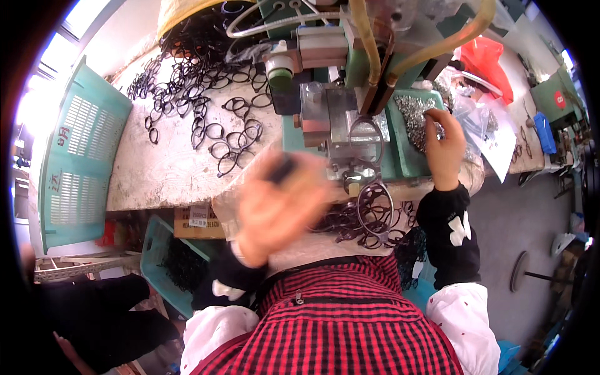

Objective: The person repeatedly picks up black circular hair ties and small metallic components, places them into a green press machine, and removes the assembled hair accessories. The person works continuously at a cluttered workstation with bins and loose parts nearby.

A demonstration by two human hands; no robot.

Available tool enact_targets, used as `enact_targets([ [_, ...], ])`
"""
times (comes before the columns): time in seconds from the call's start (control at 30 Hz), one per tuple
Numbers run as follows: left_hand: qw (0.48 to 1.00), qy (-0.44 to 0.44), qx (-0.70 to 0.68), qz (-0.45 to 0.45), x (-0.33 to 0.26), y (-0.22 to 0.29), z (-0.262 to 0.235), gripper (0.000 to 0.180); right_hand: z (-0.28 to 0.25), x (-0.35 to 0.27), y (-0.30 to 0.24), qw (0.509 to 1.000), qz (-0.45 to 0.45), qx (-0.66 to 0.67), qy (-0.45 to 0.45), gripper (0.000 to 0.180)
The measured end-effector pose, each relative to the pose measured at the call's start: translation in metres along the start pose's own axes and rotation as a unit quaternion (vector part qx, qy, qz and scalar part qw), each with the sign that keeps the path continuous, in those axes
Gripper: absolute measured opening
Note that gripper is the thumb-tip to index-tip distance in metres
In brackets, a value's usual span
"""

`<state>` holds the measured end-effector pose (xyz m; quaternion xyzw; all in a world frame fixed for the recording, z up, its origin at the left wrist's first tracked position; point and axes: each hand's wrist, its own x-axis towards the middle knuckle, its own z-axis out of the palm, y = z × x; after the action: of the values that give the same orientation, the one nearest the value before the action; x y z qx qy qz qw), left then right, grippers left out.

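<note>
Eyeglass frames are littering your pale desk while your blurred left hand is gripping something dark and your right hand is pinching small metal parts.

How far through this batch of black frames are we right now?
Looks done: a heap of black frames lies at the near bench edge below the press, though finished or not I cannot tell. In hand: the blurred left hand holds something dark; the right hand picks at small silvery parts. Left: a large spread of frames on the bench.
</note>
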<state>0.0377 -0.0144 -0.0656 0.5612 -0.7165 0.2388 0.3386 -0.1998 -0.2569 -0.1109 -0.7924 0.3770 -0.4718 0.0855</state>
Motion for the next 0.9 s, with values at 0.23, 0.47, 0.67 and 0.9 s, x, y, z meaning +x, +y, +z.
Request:
enact_targets([
  [0.23,0.887,-0.253,0.175,-0.346,-0.094,-0.113,-0.015,0.019,0.002,-0.005,-0.025,0.991,0.076,0.109,-0.007,0.012],
  [0.47,0.935,-0.093,0.060,-0.338,-0.077,-0.114,-0.005,0.010,-0.008,-0.010,-0.022,0.980,0.155,0.124,-0.017,0.016],
  [0.67,0.771,0.088,-0.305,-0.552,-0.062,-0.135,-0.020,0.021,-0.042,-0.044,-0.015,0.976,0.193,0.101,0.023,0.015],
  [0.9,0.710,0.233,-0.475,-0.465,-0.036,-0.115,-0.015,0.027,-0.049,-0.016,-0.080,0.958,0.147,0.235,-0.076,0.012],
])
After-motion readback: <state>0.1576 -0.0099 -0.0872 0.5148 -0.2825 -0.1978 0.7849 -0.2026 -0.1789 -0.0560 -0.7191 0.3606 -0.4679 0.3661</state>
